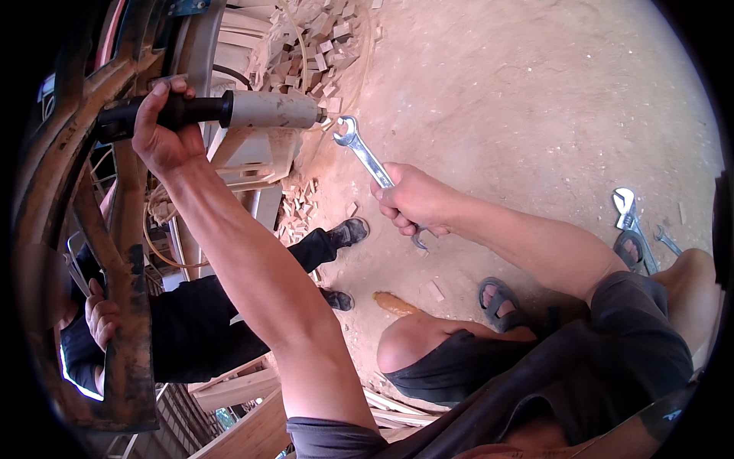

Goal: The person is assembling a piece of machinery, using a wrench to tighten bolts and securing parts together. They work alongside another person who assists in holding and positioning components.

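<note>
My left hand is wrapped around the black section of a black-and-grey cylindrical part. The part sticks out sideways from a rusty metal frame and ends in a small metal fitting. My right hand is closed round the middle of a silver open-ended wrench. One jaw of the wrench points up toward the fitting, a small gap apart from it. Its other jaw shows below my fist.
Another person's hand rests by the frame at left; their dark shoes stand below. An adjustable wrench and a smaller wrench lie on the floor by my foot. Wood offcuts are heaped at the back.
</note>
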The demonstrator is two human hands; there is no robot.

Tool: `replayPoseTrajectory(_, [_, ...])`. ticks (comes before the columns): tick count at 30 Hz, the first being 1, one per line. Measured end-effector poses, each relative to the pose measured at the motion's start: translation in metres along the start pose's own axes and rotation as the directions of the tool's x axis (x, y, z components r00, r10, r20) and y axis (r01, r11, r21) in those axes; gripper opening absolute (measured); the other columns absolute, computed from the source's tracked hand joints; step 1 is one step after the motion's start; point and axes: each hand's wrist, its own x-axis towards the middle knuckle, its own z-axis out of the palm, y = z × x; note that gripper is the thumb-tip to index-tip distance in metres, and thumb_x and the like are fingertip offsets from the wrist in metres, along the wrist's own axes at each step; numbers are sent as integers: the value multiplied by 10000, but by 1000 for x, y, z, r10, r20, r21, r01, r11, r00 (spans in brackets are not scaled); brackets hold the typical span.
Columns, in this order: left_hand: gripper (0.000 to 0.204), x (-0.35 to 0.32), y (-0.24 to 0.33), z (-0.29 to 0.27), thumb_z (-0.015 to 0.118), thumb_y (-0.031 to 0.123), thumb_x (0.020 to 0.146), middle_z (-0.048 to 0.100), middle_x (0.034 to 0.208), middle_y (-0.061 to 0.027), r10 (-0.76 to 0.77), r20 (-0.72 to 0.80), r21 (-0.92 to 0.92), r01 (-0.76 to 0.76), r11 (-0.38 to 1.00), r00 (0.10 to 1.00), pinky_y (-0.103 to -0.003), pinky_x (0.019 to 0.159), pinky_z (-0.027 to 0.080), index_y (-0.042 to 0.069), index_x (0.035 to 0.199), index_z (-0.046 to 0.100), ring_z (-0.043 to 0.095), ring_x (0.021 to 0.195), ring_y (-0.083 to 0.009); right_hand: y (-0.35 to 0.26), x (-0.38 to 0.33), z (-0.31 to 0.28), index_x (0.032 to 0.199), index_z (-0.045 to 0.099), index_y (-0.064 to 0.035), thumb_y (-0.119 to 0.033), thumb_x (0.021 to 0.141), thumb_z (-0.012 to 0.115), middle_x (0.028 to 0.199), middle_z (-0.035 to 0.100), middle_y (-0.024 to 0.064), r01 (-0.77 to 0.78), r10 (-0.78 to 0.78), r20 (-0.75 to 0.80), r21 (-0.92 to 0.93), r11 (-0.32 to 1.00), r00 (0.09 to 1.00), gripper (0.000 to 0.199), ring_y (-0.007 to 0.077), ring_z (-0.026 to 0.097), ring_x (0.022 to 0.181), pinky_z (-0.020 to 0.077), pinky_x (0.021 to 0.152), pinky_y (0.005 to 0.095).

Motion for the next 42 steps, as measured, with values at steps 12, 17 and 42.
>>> replayPoseTrajectory(12, [154,-1,3,-5,698,53,836,633,949,-147,-10,87,5,10,1000,996,-386,846,474,-47,946,662,599,944,-266,59,112,91,1046,432,-53,-81,1022,464,748,508,38,476,-423,-377,54,878,824,49,113,496,615,435,544,309])
replayPoseTrajectory(17, [168,0,5,-10,689,54,847,625,948,-146,-36,97,0,36,999,995,-380,859,472,-59,964,648,590,951,-263,57,112,113,1062,428,-43,-84,1010,484,767,528,54,543,-464,-459,48,838,758,87,126,530,664,440,590,326])
replayPoseTrajectory(42, [143,-3,2,-4,698,10,810,662,895,-150,20,32,-16,-20,1000,999,-405,801,496,8,946,655,639,897,-281,-14,-4,-20,1133,422,-41,-38,990,428,726,475,37,4,-3,9,-104,995,1000,144,118,424,516,397,447,304])
